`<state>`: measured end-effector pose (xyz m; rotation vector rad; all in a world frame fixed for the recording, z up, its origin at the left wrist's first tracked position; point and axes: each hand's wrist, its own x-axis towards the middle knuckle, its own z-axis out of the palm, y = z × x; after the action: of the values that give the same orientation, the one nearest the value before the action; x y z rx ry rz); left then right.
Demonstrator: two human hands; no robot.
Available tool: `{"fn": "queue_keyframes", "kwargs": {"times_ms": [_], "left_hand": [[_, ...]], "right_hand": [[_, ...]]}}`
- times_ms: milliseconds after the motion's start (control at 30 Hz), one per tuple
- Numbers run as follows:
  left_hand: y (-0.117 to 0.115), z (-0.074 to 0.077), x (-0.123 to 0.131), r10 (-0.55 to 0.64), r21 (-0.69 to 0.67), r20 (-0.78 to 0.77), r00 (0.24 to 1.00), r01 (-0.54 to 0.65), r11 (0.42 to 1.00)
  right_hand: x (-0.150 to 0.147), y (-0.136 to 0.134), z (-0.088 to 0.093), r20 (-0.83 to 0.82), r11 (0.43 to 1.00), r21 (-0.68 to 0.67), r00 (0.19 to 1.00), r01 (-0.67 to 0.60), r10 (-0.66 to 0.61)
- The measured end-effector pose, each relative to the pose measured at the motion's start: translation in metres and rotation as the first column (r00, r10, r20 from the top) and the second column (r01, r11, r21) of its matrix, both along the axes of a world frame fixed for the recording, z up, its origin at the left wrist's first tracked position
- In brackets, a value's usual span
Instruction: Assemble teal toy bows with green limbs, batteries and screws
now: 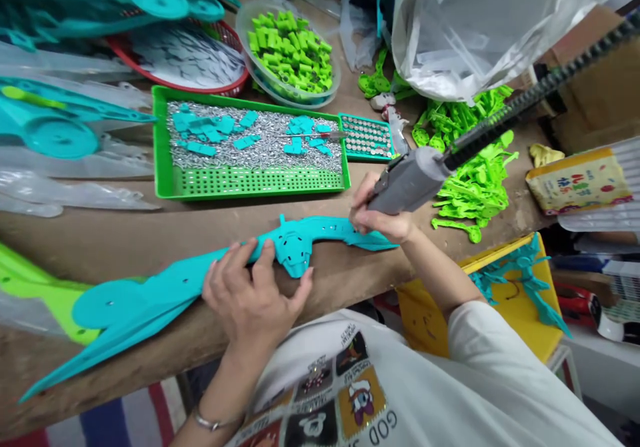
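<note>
A long teal plastic toy shell point(165, 287) lies flat along the wooden bench's front edge. My left hand point(250, 294) presses down on its middle, fingers spread over the plastic. My right hand point(380, 217) is wrapped round a grey electric screwdriver point(410, 180), whose tip points down onto the right end of the shell. A black coiled cable point(540, 87) runs from the screwdriver up to the right.
Behind the shell stands a green tray point(165, 190) of small screws and teal clips, with a small teal tray of button cells point(367, 137) beside it. A bowl of green parts point(290, 50), a lime parts pile point(470, 167) and a yellow bin point(505, 300) lie around.
</note>
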<state>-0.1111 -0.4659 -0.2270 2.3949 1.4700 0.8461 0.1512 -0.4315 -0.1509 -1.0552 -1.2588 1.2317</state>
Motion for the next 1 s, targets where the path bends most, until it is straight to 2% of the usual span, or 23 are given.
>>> {"fn": "queue_keyframes", "kwargs": {"times_ms": [67, 167, 267, 467, 567, 767, 867, 1000], "left_hand": [[0.0, 0.0, 0.0, -0.007, -0.012, 0.011, 1.0, 0.007, 1.0], [0.0, 0.001, 0.0, -0.013, -0.033, 0.032, 0.999, 0.014, 0.999], [0.001, 0.003, 0.0, -0.012, -0.026, 0.015, 1.0, 0.013, 1.0], [0.001, 0.008, 0.001, -0.011, -0.018, 0.015, 1.0, 0.011, 1.0], [0.0, 0.006, 0.001, -0.004, 0.0, 0.002, 1.0, 0.004, 1.0], [-0.003, 0.005, 0.0, 0.049, -0.016, -0.009, 0.999, -0.049, 0.999], [-0.005, 0.007, -0.001, 0.084, -0.019, 0.007, 0.996, -0.084, 0.996], [-0.005, 0.009, 0.002, 0.122, -0.006, 0.028, 0.992, -0.121, 0.993]], "right_hand": [[0.004, 0.007, 0.015, -0.069, 0.998, 0.045, 0.996, 0.052, -0.049], [0.01, 0.013, 0.035, -0.101, 0.958, 0.13, 0.964, 0.257, -0.245], [0.016, 0.014, 0.041, -0.095, 0.934, 0.162, 0.947, 0.318, -0.306], [0.017, 0.006, 0.036, 0.051, 0.957, 0.045, 0.956, 0.287, -0.289], [0.013, 0.009, 0.032, 0.04, 0.949, 0.062, 0.949, 0.31, -0.313], [-0.006, 0.047, 0.005, -0.104, 0.901, 0.228, 0.929, 0.369, -0.354], [-0.014, 0.066, -0.006, -0.092, 0.904, 0.197, 0.925, 0.379, -0.367], [-0.017, 0.075, -0.01, -0.062, 0.923, 0.134, 0.933, 0.359, -0.354]]}}
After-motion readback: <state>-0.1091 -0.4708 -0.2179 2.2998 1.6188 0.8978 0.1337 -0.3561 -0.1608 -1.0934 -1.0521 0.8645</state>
